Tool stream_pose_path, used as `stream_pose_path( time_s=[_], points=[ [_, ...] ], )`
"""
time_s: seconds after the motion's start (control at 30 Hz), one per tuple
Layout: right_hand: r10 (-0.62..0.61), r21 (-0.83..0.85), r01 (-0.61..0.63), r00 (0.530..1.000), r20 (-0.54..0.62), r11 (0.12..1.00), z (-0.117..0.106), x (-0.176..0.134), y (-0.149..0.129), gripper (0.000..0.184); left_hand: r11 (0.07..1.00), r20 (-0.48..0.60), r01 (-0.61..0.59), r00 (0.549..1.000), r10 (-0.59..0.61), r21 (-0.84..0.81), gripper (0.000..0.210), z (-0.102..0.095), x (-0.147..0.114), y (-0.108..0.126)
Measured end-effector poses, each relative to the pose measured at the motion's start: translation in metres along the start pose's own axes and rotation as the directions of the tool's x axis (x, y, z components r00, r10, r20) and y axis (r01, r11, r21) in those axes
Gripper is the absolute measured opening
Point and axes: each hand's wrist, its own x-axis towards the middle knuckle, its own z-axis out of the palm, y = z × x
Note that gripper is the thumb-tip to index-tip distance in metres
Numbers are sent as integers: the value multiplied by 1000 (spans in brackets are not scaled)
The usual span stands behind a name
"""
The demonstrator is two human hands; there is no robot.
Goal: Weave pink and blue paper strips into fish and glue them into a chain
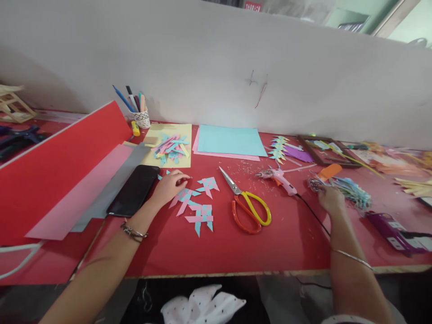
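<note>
My left hand (171,185) is pinched closed over the red table, with a tiny object at its fingertips that is too small to name. Under and beside it lie woven pink and blue paper pieces (203,213). My right hand (332,199) reaches to the right, fingers bent down at a small dark tangled heap (315,183); what they grip is hidden. Against that hand lies a bundle of thin multicoloured strips (353,191). Between my hands are scissors (248,204) with red and yellow handles, and a pink glue gun (278,178) with a black cord.
A black phone (134,191) lies left, near a standing red board (67,171). Folded strips (172,147) rest on yellow paper (148,157). Behind are blue sheets (231,140), a pen cup (141,119) and a brown tray (317,155). A purple power strip (388,229) sits right.
</note>
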Motion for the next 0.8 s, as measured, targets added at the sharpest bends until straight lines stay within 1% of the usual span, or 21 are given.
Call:
stream_pose_path(
  time_s=[0.1, 0.27, 0.5, 0.7, 0.8],
  points=[
    [67, 45, -67, 998, 5, 997, -2, -3, -3, 18, 1000, -1, -8, 1000, 8, -9, 24, 0, 0, -1],
    [75, 183, -78, 997, 25, 980, -5, -5, -7, 16, 1000, -4, -17, 1000, 17, -16, 24, -1, 0, -1],
    [159, 309, -153, 987, 7, 939, -11, -2, -11, 29, 999, -19, -21, 1000, 20, -25, 23, 0, -1, -1],
    [219, 335, -197, 975, -27, 921, -18, -9, -22, 29, 998, -45, -28, 999, 26, -55, 23, -4, 0, -1],
    [214, 327, -191, 976, -36, 926, -28, -12, -30, 29, 997, -67, -31, 997, 26, -71, 25, -7, -1, 1]
  ],
)
